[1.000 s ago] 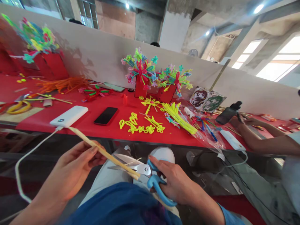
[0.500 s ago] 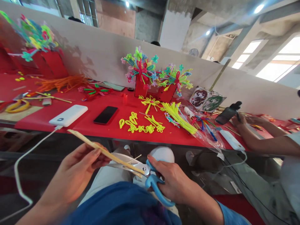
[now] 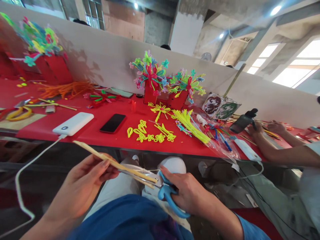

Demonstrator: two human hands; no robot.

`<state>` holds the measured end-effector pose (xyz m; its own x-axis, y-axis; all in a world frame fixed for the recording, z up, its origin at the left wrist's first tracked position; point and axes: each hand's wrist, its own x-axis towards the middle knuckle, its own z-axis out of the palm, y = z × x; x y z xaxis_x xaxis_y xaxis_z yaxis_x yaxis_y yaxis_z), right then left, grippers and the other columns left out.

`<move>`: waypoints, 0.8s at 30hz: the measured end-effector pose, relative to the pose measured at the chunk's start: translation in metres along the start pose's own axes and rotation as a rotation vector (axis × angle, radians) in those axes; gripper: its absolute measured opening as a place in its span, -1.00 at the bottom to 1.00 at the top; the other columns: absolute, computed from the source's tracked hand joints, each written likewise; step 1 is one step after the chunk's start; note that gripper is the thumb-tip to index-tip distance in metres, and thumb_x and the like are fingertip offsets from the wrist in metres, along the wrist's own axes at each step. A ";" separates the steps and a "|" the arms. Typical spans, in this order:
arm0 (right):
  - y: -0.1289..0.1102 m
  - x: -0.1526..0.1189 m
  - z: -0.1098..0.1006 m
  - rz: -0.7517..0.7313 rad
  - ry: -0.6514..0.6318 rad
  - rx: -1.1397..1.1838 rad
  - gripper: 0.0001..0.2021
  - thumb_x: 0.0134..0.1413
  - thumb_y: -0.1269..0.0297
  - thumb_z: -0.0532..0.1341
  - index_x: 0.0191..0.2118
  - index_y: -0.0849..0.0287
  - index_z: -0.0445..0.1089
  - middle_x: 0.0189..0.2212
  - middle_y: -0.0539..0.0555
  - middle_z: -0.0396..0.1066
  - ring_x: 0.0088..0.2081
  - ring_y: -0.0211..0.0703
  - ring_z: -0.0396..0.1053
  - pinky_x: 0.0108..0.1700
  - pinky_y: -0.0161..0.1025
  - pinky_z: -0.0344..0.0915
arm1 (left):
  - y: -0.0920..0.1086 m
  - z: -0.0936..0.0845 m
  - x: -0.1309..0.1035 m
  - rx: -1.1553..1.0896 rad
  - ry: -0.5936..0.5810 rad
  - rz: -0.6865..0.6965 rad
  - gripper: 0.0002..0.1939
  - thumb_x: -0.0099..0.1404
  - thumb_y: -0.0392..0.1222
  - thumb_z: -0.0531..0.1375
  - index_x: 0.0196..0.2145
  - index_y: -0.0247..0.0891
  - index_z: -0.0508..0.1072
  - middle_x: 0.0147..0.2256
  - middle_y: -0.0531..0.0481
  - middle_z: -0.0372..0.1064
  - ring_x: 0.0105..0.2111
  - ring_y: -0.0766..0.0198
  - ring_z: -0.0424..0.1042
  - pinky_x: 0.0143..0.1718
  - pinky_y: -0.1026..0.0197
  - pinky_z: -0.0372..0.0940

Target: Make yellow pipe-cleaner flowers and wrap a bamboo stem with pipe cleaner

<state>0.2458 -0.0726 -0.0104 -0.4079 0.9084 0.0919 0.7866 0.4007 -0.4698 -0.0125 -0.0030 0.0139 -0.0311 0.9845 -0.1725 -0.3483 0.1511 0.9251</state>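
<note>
Low in the middle, a pale split bamboo strip point(image 3: 92, 150) slants down to the right, pinched between the thumb and fingers of my left hand point(image 3: 86, 176). Its right end lies along the metal blades of a pair of scissors point(image 3: 159, 181). The light blue handles point(image 3: 172, 200) are gripped by my right hand point(image 3: 188, 191). A thin sliver sticks out above the blades near the pivot. Both hands are over my lap, in front of the table edge.
On the red table point(image 3: 85, 141) are a white power bank point(image 3: 73, 123), a black phone point(image 3: 113, 123), yellow pipe-cleaner flowers point(image 3: 160, 137) and a yellow bundle point(image 3: 191, 126). Flower-filled red boxes point(image 3: 150, 93) stand behind. At right are a black bottle point(image 3: 242, 122) and another person's hands point(image 3: 257, 130).
My right hand and the scissors have shifted slightly right and down, and the blades look closer together. The sliver now lies flatter. At right, the other person's far hand has changed position.
</note>
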 end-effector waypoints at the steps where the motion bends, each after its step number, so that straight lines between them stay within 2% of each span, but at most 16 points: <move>1: 0.000 0.000 0.000 0.007 -0.007 0.001 -0.41 0.05 0.32 0.15 0.23 0.42 0.23 -0.24 0.30 0.58 -0.30 0.02 0.57 -0.28 -0.23 0.45 | 0.000 0.001 0.000 0.003 -0.005 0.000 -0.62 -0.39 -0.06 0.54 -0.56 -0.24 0.58 -0.60 0.05 0.51 -0.60 0.30 0.47 -0.58 0.37 0.45; 8: -0.002 -0.002 -0.003 0.068 -0.058 0.069 -0.39 0.03 0.35 0.15 0.24 0.40 0.22 -0.18 0.31 0.56 -0.26 0.04 0.57 -0.23 -0.21 0.46 | 0.002 0.004 -0.002 0.021 0.000 0.000 -0.65 -0.38 -0.09 0.52 -0.57 -0.23 0.57 -0.60 0.05 0.51 -0.61 0.31 0.47 -0.59 0.38 0.43; 15: -0.003 0.003 -0.005 0.042 -0.002 0.026 -0.32 0.01 0.23 0.29 0.25 0.37 0.20 -0.06 0.35 0.50 -0.12 0.15 0.51 -0.11 -0.08 0.45 | -0.005 0.004 -0.003 0.029 -0.032 -0.059 -0.64 -0.36 -0.06 0.52 -0.55 -0.22 0.59 -0.56 0.03 0.53 -0.55 0.23 0.51 -0.59 0.34 0.44; 20: -0.004 0.007 -0.004 0.056 -0.035 0.024 -0.31 0.02 0.27 0.29 0.27 0.39 0.16 -0.07 0.35 0.50 -0.13 0.15 0.51 -0.09 -0.05 0.44 | -0.013 0.005 -0.003 -0.001 -0.025 -0.083 -0.61 -0.40 -0.03 0.54 -0.56 -0.20 0.59 -0.55 0.04 0.55 -0.54 0.25 0.50 -0.59 0.35 0.45; 24: -0.004 0.007 -0.002 0.068 -0.062 0.021 -0.30 0.05 0.18 0.28 0.27 0.39 0.16 -0.10 0.34 0.51 -0.14 0.18 0.52 -0.11 -0.03 0.45 | -0.010 0.001 0.002 -0.007 -0.002 -0.081 -0.54 -0.42 0.01 0.54 -0.50 -0.19 0.61 -0.55 0.01 0.56 -0.56 0.24 0.51 -0.58 0.32 0.46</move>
<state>0.2405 -0.0679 -0.0063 -0.3818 0.9242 0.0049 0.8039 0.3347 -0.4917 -0.0083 -0.0023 0.0050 -0.0007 0.9694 -0.2455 -0.3557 0.2292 0.9061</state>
